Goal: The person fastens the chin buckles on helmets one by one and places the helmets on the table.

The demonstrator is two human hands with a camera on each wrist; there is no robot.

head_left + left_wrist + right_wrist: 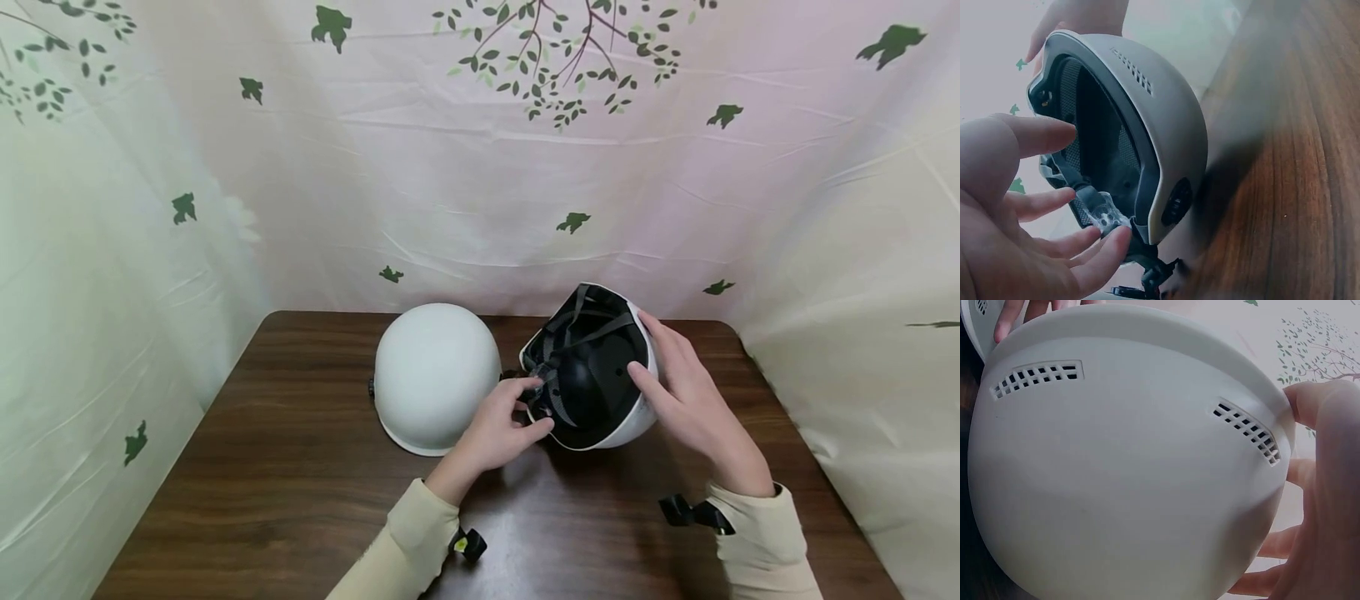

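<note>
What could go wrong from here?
1. The tipped helmet has a rounded shell and the right hand grips its rim; if that grip slackens, it might roll.
2. Straps cross its opening, and the left hand has its fingers right by the webbing, so they could snag.
3. The dome-up helmet sits close beside it; a swing that way could knock the two together.

White vented helmet (592,379), black-lined — tilted, hollow side showing — on wood-grain table (300,458).
</note>
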